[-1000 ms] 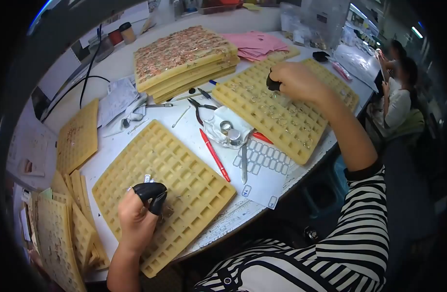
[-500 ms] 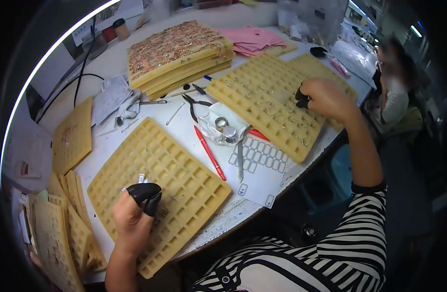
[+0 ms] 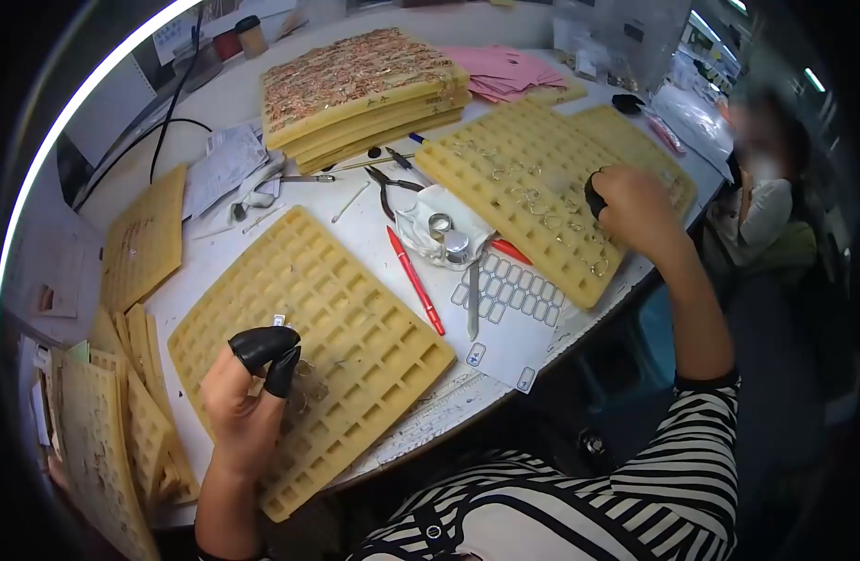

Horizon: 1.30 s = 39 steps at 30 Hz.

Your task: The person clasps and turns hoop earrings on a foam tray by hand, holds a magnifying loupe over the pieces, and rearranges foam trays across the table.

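Observation:
My left hand (image 3: pixel 245 397), with black finger cots on thumb and forefinger, is over a yellow wax-like tray (image 3: pixel 374 360) of square pockets. Its two covered fingertips are pressed close together, and anything between them is hidden. A small white tag (image 3: pixel 279 321) lies just beyond the fingers, and some thin rings (image 3: pixel 304 369) are beside the thumb. My right hand (image 3: pixel 635 210), also with a black finger cot, is curled closed over a second pocketed tray (image 3: pixel 514 131). Several rings (image 3: pixel 528 198) lie in that tray to its left. What its fingertips grip cannot be seen.
A stack of yellow trays (image 3: pixel 364 126) stands at the back beside pink papers (image 3: pixel 505 70). Between the trays lie pliers (image 3: pixel 385 192), a red pen (image 3: pixel 416 280), tweezers (image 3: pixel 473 299), a label sheet (image 3: pixel 514 299) and a white cloth (image 3: pixel 430 220). A seated person (image 3: pixel 766 206) is at right.
The whole view has shifted slightly. My right hand has stayed over the ring tray with its wrist turned a little. My left hand has moved a little away from the white tag, uncovering rings.

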Available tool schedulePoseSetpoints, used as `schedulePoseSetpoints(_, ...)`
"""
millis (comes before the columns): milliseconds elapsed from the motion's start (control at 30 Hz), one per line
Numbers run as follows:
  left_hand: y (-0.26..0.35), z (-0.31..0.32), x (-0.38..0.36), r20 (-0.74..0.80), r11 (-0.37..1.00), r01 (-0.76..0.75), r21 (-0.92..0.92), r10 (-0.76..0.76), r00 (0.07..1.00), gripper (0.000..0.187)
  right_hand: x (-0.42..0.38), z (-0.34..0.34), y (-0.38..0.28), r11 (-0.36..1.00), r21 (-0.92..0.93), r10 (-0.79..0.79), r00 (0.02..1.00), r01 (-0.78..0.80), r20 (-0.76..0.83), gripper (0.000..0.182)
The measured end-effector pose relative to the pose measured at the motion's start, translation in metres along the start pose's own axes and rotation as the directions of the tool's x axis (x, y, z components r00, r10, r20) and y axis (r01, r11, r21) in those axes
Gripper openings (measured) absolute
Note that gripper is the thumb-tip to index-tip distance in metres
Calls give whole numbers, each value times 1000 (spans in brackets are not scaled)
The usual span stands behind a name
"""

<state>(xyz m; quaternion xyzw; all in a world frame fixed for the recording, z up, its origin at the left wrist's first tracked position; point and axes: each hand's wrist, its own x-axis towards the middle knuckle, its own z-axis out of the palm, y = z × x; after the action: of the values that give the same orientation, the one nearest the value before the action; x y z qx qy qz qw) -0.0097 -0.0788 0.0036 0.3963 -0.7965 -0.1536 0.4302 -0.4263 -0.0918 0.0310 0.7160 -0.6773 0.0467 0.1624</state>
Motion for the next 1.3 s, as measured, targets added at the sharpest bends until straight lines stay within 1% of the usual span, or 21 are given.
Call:
schedulePoseSetpoints(167, 0, -1, 0, 23, 999, 28, 15, -29, 999, 19, -4, -8, -8, 999, 38, 22, 978, -15, -205, 7)
schedulePoseSetpoints(233, -1, 0, 0, 45, 1000, 1, 16, -2, 999, 20, -6, -24, -29, 972, 211, -46, 960, 107, -277, 9)
schedulePoseSetpoints(267, 0, 1, -1, 45, 1000, 18, -8, -18, 999, 21, -5, -29, -42, 945, 212, -169, 925, 250, -340, 11)
schedulePoseSetpoints(300, 0, 2, -1, 47, 999, 35, -30, -34, 998, 22, -3, -31, -57, 875, 296, -251, 881, 383, -401, 12)
schedulePoseSetpoints(333, 1, 0, 0, 82, 1000, 3, 28, -6, 997, 22, -1, -37, -75, 825, 332, -327, 865, 458, -380, 15)
schedulePoseSetpoints(367, 1, 0, 1, 78, 999, 12, 36, -15, 997, 22, 5, -34, -93, 699, 400, -399, 787, 593, -470, 17)
schedulePoseSetpoints(400, 1, 2, 1, 90, 999, -19, 35, 15, 996, 23, 6, -35, -109, 623, 438, -476, 758, 649, -446, 17)
schedulePoseSetpoints(433, 1, 3, 0, 99, 998, -42, 42, 38, 994, 25, 11, -33, -128, 501, 497, -494, 705, 709, -509, 17)
schedulePoseSetpoints(467, 3, 3, -2, 118, 996, 70, -50, -64, 991, 27, 15, -31, -144, 447, 529, -525, 690, 721, -497, 18)
schedulePoseSetpoints(500, -3, 4, -3, 126, 995, 65, -80, -54, 991, 29, 17, -29, -159, 386, 561, -560, 670, 732, -488, 19)
schedulePoseSetpoints(567, -3, 3, -3, 160, 967, 202, -155, -177, 971, 29, 22, -27, -183, 303, 581, -589, 628, 755, -509, 19)
schedulePoseSetpoints(633, -1, 1, -3, 156, 944, 214, -252, -178, 971, 29, 24, -24, -197, 273, 641, -575, 656, 717, -489, 19)
schedulePoseSetpoints(700, -7, 0, -2, 128, 955, 182, -236, -155, 980, 27, 26, -22, -203, 249, 649, -611, 636, 719, -471, 19)
schedulePoseSetpoints(767, -9, -1, -2, 160, 965, 144, -220, -110, 981, 23, 28, -14, -206, 230, 722, -586, 685, 653, -433, 20)
schedulePoseSetpoints(833, -11, -1, -3, 166, 951, 206, -231, -170, 971, 17, 30, -10, -205, 246, 708, -623, 668, 662, -408, 20)
schedulePoseSetpoints(933, -11, -2, -3, 151, 966, 191, -175, -166, 975, 16, 24, -7, -207, 314, 682, -566, 707, 661, -424, 21)
schedulePoseSetpoints(967, -10, -2, -3, 160, 977, 171, -129, -150, 976, 16, 24, -5, -211, 310, 686, -570, 706, 658, -420, 21)
schedulePoseSetpoints(1033, -12, 0, -5, 178, 985, 152, -84, -135, 975, 17, 22, -1, -217, 357, 615, -464, 705, 703, -536, 21)
schedulePoseSetpoints(1133, -15, 4, -6, 100, 997, 58, -58, -52, 994, 18, 19, 2, -219, 358, 636, -446, 723, 684, -527, 19)
schedulePoseSetpoints(1233, -8, 1, -4, 126, 980, 190, -65, -180, 975, 20, 19, 4, -218, 357, 636, -446, 723, 684, -527, 17)
schedulePoseSetpoints(1300, -8, 1, -3, 146, 977, 211, -38, -203, 968, 20, 19, 6, -218, 332, 651, -424, 724, 683, -544, 17)
